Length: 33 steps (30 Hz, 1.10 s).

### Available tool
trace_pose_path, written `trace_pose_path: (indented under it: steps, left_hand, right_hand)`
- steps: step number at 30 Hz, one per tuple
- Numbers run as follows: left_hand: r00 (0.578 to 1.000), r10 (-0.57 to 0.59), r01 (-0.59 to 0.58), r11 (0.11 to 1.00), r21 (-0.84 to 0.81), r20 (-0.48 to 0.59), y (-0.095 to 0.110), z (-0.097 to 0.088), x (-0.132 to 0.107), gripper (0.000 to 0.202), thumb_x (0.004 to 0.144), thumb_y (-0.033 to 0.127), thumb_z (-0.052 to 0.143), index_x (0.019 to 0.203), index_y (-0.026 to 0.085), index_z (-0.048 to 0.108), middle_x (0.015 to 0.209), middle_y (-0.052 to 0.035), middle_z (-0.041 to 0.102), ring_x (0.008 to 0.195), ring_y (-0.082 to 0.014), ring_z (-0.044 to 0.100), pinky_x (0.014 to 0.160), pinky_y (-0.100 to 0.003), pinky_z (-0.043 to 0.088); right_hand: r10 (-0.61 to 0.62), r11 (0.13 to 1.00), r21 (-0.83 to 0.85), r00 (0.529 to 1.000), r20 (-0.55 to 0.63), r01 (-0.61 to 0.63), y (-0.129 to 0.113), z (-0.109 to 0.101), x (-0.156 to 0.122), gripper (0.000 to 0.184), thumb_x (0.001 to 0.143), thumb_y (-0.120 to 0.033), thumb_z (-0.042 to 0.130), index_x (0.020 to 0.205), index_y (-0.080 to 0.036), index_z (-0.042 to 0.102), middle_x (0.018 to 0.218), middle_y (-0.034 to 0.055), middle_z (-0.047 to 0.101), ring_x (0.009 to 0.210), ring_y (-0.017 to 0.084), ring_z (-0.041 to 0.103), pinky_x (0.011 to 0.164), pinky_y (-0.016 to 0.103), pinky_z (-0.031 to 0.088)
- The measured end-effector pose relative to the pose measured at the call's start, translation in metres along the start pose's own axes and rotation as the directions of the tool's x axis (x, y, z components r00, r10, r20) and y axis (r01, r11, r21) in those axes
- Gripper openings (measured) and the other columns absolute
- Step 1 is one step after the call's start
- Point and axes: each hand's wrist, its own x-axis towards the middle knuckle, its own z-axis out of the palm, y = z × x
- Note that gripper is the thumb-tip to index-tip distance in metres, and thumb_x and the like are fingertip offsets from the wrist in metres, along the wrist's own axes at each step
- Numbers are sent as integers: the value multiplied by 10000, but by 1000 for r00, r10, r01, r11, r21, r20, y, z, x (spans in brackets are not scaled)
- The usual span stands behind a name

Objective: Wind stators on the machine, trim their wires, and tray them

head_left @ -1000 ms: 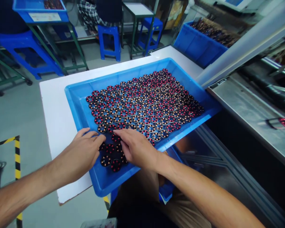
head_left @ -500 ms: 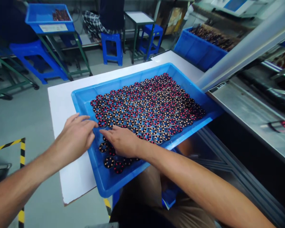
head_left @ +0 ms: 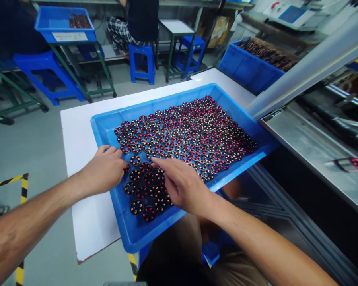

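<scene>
A blue tray (head_left: 119, 216) holds many round motor stators (head_left: 148, 213), with red or copper-coloured windings on dark rings, set out in close rows. My left hand (head_left: 106, 170) is at the tray's left side. Its fingers are curled and pressed onto a red stator (head_left: 127, 168), which is partly hidden under the fingertips. Over the near middle of the tray is my right hand (head_left: 183, 182), index finger stretched toward a copper stator (head_left: 150, 155) and thumb apart. I see nothing held in it, and several stators beneath it are covered.
The tray lies on a white tabletop (head_left: 89, 226). A grey post (head_left: 310, 63) and a metal bench (head_left: 313, 139) stand close on the right. Behind are a blue bin of parts (head_left: 250, 71), blue stools (head_left: 141, 63), and a seated person (head_left: 143, 22).
My right hand has moved right and back from the left edge, uncovering several stators. My left hand has shifted slightly right and down, its fingers now curled at a red stator.
</scene>
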Motion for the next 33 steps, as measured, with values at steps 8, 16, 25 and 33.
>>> trace_pose_path:
  steps: [8,16,25,33]
  left_hand:
    - [999,38,-38,999,-5,36,10,-1,-11,323,834,196,417,716,221,717,796,-97,659,849,-297,611,902,-529,387]
    - [1000,8,-8,1000,17,27,12,-1,-11,347,844,171,394,808,192,739,861,-117,677,917,-299,622,975,-534,379]
    - [999,-18,19,1000,-10,49,6,-8,-5,308,851,208,413,799,207,717,849,-100,692,898,-286,644,904,-468,431]
    - [984,-180,180,984,12,10,-27,-2,27,383,836,194,373,1040,171,697,926,-152,726,896,-341,662,815,-473,418]
  right_hand:
    - [-44,996,-61,978,206,58,7,2,3,487,807,5,434,1277,-90,514,1176,122,663,1020,213,582,901,384,525]
    - [-67,952,-233,876,478,200,22,54,62,422,895,-121,455,1316,-82,446,1160,139,660,1098,293,495,844,443,441]
    - [-124,866,-408,915,385,289,29,59,56,242,976,-166,360,1105,-79,545,904,123,672,912,282,539,767,421,421]
    - [-86,968,-229,993,80,102,30,20,49,500,833,-56,458,1334,-48,446,1175,154,616,1096,257,511,935,433,465]
